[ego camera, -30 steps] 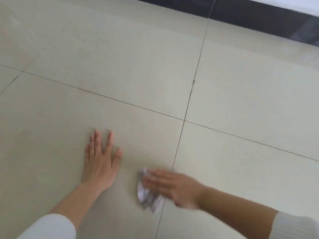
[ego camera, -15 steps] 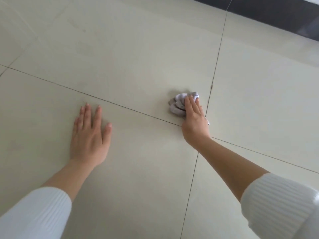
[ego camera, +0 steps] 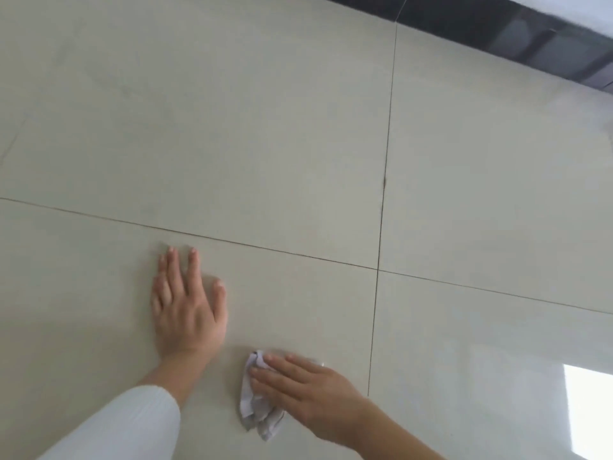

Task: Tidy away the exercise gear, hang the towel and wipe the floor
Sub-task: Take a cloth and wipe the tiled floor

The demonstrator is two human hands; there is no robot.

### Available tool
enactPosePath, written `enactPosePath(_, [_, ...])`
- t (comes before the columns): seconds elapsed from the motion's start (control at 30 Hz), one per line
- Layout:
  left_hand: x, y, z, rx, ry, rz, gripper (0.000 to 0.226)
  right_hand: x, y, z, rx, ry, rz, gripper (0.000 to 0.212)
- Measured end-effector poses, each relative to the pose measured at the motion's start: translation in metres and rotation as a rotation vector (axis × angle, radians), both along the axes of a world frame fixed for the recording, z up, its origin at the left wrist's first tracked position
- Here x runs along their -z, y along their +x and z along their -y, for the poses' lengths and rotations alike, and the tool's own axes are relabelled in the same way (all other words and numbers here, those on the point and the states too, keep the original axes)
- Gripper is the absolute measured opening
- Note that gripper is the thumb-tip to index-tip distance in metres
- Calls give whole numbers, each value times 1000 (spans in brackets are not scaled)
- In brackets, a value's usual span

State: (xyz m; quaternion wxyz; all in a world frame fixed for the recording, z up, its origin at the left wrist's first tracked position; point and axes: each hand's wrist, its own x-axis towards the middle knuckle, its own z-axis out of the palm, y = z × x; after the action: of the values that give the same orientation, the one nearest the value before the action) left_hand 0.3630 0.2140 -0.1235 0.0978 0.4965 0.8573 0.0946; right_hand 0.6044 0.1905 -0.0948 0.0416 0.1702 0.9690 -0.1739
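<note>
– Back comes the right hand (ego camera: 308,393) with the cloth (ego camera: 257,410): half a second ago both were just past the grout cross (ego camera: 378,269), and now they lie on the tile nearer than it and to its left.

– How does that hand sit?

– Fingers straight, pressing the crumpled cloth flat to the floor (ego camera: 232,127). The left hand (ego camera: 189,310) is spread palm-down on the same tile, left of the cross, near the cloth but not touching it.

– What room is there around it?

– Bare tile runs on every side of the cross. Well beyond it, a dark skirting band (ego camera: 497,28) edges the floor. To the right of the cross and nearer, a bright patch of light (ego camera: 588,410) shines on the tile.
</note>
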Motion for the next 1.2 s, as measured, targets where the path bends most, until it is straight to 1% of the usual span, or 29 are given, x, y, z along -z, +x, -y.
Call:
enactPosePath(0.07, [1,0,1,-2,-15,2,66,-2,11,-24,57,43,37,52])
enactPosePath(0.13, [1,1,1,-9,-28,9,66,-5,24,-60,166,95,91,63])
enactPosePath(0.27, [2,1,0,-29,-24,2,66,-5,37,-144,513,144,182,72])
enactPosePath(0.37, [3,1,0,-34,-8,-7,66,-5,25,-200,788,15,212,82])
enactPosePath(0.43, [4,1,0,-38,10,-9,66,-5,2,-229,957,-45,203,84])
enactPosePath(0.5, [5,1,0,-41,24,-15,65,-3,-24,-249,1041,-104,181,83])
enactPosePath(0.57, [6,0,1,-33,37,-17,64,-3,-51,-253,993,-134,154,83])
enactPosePath(0.63, [7,-1,2,-21,38,-13,64,-3,-75,-231,852,-138,94,85])
enactPosePath(0.7, [8,-3,3,-5,43,11,61,0,-87,-190,631,-136,-6,86])
enactPosePath(0.77, [8,-5,3,-9,69,42,57,5,-82,-146,388,-176,-81,83])
enactPosePath(0.87, [2,-10,-4,-57,89,73,55,10,-57,-105,61,-258,-56,83])
enactPosePath(0.93, [-4,-13,-18,-50,76,61,57,10,-44,-102,-101,-276,-56,79])
enactPosePath(0.97, [-6,-14,-30,-29,74,55,58,10,-40,-108,-152,-253,-68,75])
enactPosePath(1.03, [-7,-13,-59,25,73,44,61,14,-30,-130,-168,-153,-94,69])
enactPosePath(1.07, [-6,-10,-75,54,70,43,63,17,-23,-146,-110,-108,-98,70])
enactPosePath(1.13, [-6,-3,-110,104,72,64,65,19,-3,-181,124,-48,-110,81])
enactPosePath(1.2, [-2,3,-140,127,60,95,65,20,21,-216,433,5,-128,86])
